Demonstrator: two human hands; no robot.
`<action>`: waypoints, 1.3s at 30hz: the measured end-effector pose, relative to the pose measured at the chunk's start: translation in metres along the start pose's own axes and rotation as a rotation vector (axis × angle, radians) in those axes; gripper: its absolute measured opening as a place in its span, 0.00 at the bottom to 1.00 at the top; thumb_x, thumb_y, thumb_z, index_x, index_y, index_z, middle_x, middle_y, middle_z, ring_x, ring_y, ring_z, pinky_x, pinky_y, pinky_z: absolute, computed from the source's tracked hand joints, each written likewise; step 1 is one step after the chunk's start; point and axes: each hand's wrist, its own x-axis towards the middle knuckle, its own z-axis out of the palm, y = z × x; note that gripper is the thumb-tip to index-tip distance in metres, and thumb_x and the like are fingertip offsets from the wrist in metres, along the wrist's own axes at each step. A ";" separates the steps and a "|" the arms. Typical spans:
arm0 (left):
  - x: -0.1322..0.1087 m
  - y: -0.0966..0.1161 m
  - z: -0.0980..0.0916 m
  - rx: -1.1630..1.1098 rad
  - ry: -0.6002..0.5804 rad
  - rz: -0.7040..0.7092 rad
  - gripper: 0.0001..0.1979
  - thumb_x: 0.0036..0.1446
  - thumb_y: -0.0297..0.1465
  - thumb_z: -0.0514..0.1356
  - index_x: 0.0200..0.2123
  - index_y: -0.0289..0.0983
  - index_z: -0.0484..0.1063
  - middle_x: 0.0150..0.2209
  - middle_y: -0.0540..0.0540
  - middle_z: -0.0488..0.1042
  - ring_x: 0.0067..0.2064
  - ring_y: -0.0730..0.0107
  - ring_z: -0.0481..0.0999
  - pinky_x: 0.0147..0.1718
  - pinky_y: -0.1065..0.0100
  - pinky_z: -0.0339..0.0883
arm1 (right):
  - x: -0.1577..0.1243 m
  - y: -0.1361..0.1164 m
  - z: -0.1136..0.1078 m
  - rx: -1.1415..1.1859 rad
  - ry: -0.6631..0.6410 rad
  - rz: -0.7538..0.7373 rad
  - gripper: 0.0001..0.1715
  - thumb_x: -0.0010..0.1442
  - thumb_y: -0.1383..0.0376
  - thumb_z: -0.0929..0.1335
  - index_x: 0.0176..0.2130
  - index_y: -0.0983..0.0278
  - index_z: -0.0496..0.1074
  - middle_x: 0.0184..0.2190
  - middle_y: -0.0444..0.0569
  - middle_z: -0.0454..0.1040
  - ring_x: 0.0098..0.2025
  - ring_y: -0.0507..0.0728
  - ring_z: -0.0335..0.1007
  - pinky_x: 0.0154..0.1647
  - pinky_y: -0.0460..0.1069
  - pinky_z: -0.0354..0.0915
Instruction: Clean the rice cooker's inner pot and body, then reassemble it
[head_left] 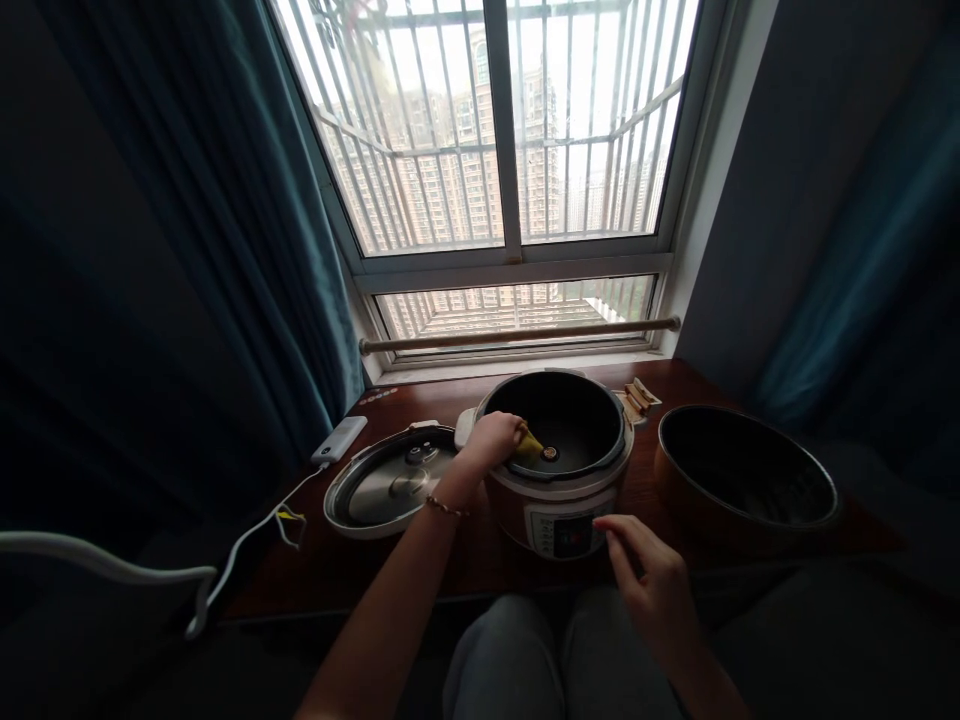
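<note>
A round electric pressure cooker [517, 500] stands lidless on the wooden table, its dark inside showing. Over its left rim reaches my left hand [499, 438], closed on a yellow cloth [529, 442] inside the cooker. Close to the cloth, a small round metal piece [550, 454] shows at the bottom. My right hand [651, 568] is in front of the cooker at the right of its control panel [571, 535]. Its thumb and forefinger are pinched together near the panel's edge; whatever is between them, if anything, cannot be made out.
Left of the cooker lies its metal lid [409, 485], underside up. A dark inner pot [742, 480] sits at the right. Behind the lid is a white power strip [341, 440] with a cord running left. Small tan pieces [639, 397] lie behind the cooker, near the window.
</note>
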 end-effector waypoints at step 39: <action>-0.125 0.026 0.119 -0.484 0.571 -0.217 0.64 0.33 0.41 0.70 0.63 0.39 0.28 0.64 0.31 0.36 0.64 0.41 0.40 0.57 0.43 0.46 | 0.083 0.039 0.026 -0.345 0.128 -0.507 0.18 0.51 0.57 0.68 0.39 0.64 0.65 0.34 0.51 0.69 0.41 0.59 0.64 0.49 0.59 0.59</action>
